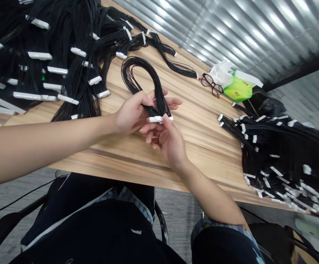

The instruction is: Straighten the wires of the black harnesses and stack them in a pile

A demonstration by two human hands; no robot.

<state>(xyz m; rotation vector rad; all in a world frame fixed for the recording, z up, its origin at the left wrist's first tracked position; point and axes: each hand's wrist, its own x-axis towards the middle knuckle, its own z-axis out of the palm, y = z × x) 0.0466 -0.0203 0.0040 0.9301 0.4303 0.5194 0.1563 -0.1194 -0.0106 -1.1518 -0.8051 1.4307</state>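
1. While the left hand (132, 113) closes around a looped bundle of black wires (157, 88), the right hand's fingers (165, 124) pinch its white connector (155, 119) from below, above the middle of the worktop (200, 146).
2. Many similar wire harnesses lie in one heap (66, 47) at far left and another heap (283, 154) at right.
3. If the grip becomes loose, the connector could drop. Strong pulling could damage wires at the connector, and a swinging loop could catch the heaps and tangle.

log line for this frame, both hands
left hand: holds looped black wire bundle | right hand: pinches white connector | nearby: wire harness pile, eyeglasses
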